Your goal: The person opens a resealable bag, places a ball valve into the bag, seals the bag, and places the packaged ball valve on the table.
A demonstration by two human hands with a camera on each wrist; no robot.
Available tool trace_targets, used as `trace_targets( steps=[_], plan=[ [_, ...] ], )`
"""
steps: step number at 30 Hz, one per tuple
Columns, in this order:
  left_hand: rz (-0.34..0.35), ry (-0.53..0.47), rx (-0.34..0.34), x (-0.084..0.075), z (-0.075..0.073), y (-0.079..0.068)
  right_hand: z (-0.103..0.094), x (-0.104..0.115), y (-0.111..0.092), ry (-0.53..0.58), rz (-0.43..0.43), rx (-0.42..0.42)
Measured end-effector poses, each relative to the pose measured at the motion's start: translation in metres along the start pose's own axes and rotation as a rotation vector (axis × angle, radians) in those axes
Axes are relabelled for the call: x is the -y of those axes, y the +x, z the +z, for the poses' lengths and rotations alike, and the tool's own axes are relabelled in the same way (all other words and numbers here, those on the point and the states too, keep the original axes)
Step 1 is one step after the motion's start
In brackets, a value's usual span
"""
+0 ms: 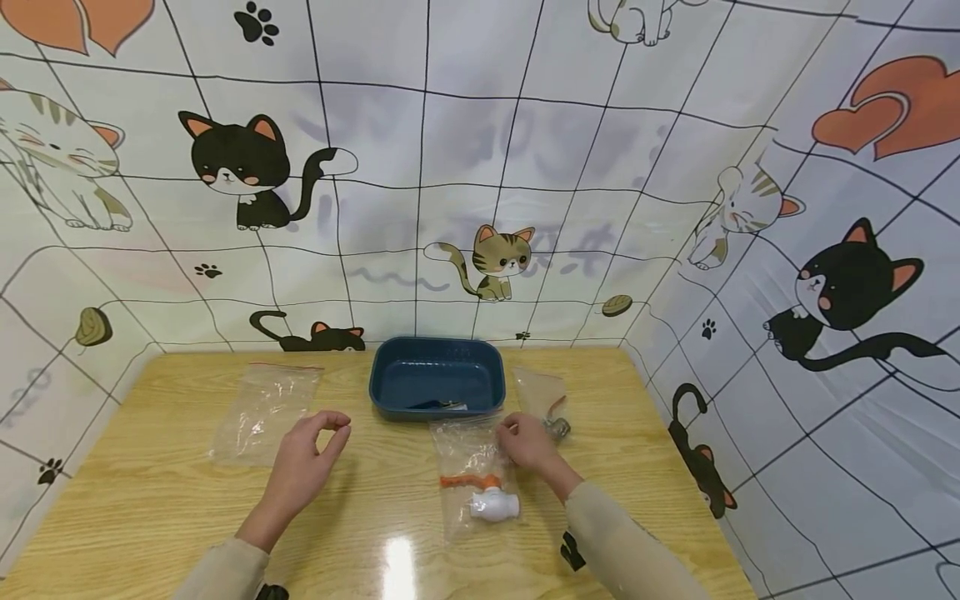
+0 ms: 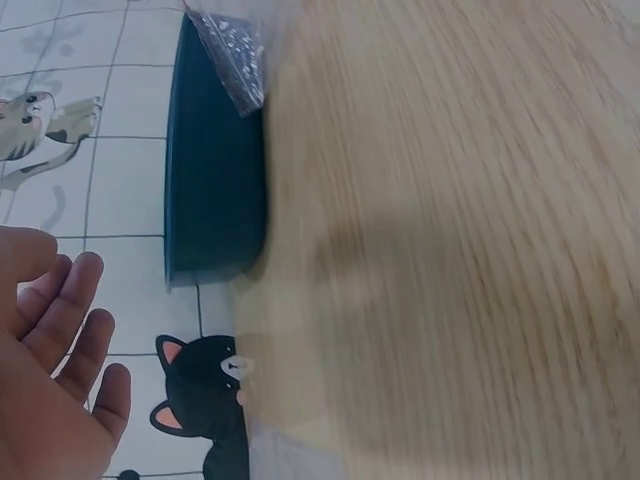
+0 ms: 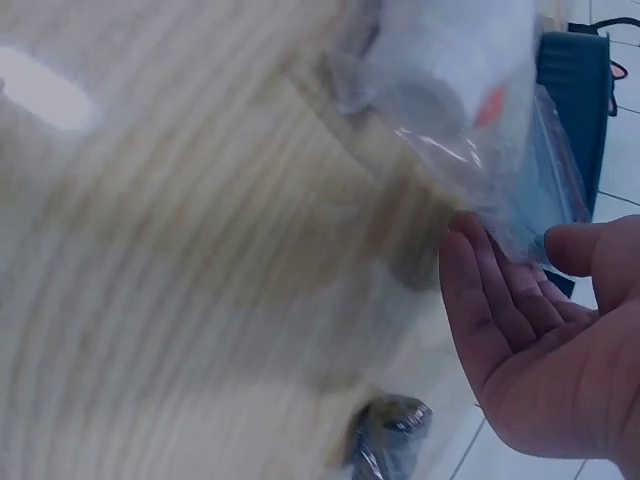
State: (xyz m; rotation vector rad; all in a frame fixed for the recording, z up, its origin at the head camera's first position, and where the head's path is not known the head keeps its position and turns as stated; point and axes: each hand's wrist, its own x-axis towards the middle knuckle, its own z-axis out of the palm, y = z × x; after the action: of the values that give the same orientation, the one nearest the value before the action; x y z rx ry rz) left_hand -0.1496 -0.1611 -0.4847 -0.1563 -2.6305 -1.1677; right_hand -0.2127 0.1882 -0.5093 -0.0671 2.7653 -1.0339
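Observation:
My right hand (image 1: 527,443) pinches the upper right edge of a clear zip bag (image 1: 468,442). Inside that bag are a white plastic valve (image 1: 495,505) and an orange handle (image 1: 471,481). In the right wrist view the bag (image 3: 530,180) hangs between thumb and fingers, its contents blurred. My left hand (image 1: 303,458) hovers over the table with thumb and forefinger curved and apart, holding nothing; a flat clear bag (image 1: 262,412) lies just behind it. In the left wrist view the left hand's fingers (image 2: 85,345) are loosely bent.
A dark blue tray (image 1: 437,343) stands at the back middle, with small dark items in it. Right of it lies another clear bag (image 1: 538,390) with a metal fitting (image 1: 558,428). A cat-patterned cloth (image 1: 390,167) hangs behind the wooden table (image 1: 360,533) and along its sides.

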Motion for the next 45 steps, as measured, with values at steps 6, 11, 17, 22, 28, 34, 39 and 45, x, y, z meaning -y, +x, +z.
trace_targets(
  steps=[6,11,17,22,28,34,39,45],
  plan=[
    [-0.042,0.045,0.088,0.013,-0.003,0.000,-0.015,0.003,0.006,-0.061,-0.005,-0.125],
    [-0.052,0.104,0.143,0.027,-0.008,0.001,-0.026,0.009,0.009,-0.117,-0.009,-0.259],
    [-0.058,0.209,0.168,0.047,-0.012,0.003,-0.028,0.022,0.008,-0.050,-0.092,-0.306],
    [-0.032,0.327,0.185,0.060,-0.014,0.003,-0.020,0.039,0.007,-0.067,-0.210,-0.280],
    [-0.024,0.409,0.218,0.075,-0.014,0.009,-0.006,0.068,0.002,-0.041,-0.274,-0.174],
    [-0.063,0.465,0.250,0.092,-0.020,0.018,0.015,0.096,0.005,-0.072,-0.324,-0.116],
    [-0.111,0.486,0.298,0.103,-0.029,0.024,0.029,0.113,0.004,-0.090,-0.343,-0.049],
    [-0.118,0.492,0.355,0.106,-0.031,0.025,0.043,0.126,0.002,-0.105,-0.380,0.028]
  ],
)
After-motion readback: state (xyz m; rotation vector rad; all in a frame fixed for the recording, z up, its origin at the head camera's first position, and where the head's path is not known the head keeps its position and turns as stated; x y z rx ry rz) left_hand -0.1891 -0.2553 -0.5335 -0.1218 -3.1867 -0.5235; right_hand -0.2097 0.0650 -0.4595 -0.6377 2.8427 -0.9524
